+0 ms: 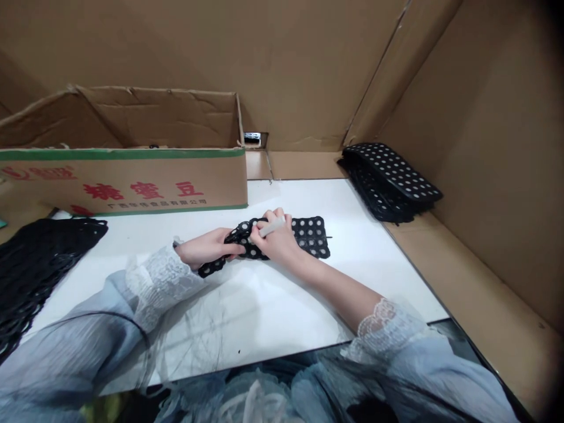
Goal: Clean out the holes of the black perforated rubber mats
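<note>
A black sheet with rows of pale round dots (pixel 312 235) lies on the white tabletop in front of me. Its left end is lifted and bent, gripped by my left hand (pixel 209 248) with the thumb on top. My right hand (pixel 278 239) is closed around a whitish pen-like stick (pixel 272 227), slanting down to the left. The stick's lower tip meets the dotted sheet near my left fingers; the exact contact is hidden by my fingers. A short dark thread or wire sticks out from the sheet's right edge.
Dotted black sheets (pixel 392 176) are stacked at the back right, against the cardboard wall. A heap of black openwork pieces (pixel 39 264) lies at the left. Behind it stands an open cardboard box (pixel 176 182) with red lettering. Cardboard panels enclose the white table (pixel 352 317).
</note>
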Demonstrator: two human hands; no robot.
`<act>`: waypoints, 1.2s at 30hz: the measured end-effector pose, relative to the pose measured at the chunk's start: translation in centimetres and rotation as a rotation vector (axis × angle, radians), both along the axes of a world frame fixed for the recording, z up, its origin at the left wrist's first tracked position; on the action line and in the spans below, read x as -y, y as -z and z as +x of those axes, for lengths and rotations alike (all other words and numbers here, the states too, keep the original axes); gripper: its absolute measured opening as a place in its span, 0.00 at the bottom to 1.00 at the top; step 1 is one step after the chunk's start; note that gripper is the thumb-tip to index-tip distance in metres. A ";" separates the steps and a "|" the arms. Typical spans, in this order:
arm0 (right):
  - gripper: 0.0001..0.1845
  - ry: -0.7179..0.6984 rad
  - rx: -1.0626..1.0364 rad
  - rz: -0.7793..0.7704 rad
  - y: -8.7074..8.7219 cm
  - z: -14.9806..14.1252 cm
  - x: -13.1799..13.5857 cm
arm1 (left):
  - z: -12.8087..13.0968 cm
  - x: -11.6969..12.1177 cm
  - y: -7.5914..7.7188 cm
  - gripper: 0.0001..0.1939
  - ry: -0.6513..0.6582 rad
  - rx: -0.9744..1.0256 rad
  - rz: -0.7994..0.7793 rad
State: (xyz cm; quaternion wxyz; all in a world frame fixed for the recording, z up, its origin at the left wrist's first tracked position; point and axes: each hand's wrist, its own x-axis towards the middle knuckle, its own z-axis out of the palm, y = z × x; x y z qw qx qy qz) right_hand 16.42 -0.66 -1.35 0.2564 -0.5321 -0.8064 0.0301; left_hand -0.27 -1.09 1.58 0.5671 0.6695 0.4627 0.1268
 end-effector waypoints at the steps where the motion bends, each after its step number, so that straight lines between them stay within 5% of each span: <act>1: 0.16 -0.016 -0.026 -0.028 0.1 0.1 0.1 | -0.1 -0.1 -0.1 0.08 0.034 -0.007 -0.008; 5: 0.17 -0.059 -0.155 -0.112 0.5 0.7 -0.1 | -0.7 -0.7 0.1 0.09 0.084 0.040 -0.122; 12: 0.15 -0.111 -0.329 -0.140 1.1 1.4 -0.9 | -1.2 -1.0 1.0 0.10 -0.023 0.165 -0.323; 19: 0.13 -0.092 -0.686 -0.102 -0.6 1.8 -0.3 | -1.0 -0.8 0.6 0.10 -0.003 0.263 -0.373; 22: 0.15 -0.118 -0.827 -0.259 -0.9 1.4 0.5 | -1.0 -0.7 0.6 0.08 -0.015 0.292 -0.385; 26: 0.13 -0.148 -0.872 -0.498 0.0 0.6 1.2 | -1.2 -0.7 0.6 0.08 -0.076 0.292 -0.397; 36: 0.12 -0.042 -0.936 -0.507 0.8 -0.2 1.3 | -1.5 -0.9 0.8 0.09 -0.087 0.285 -0.458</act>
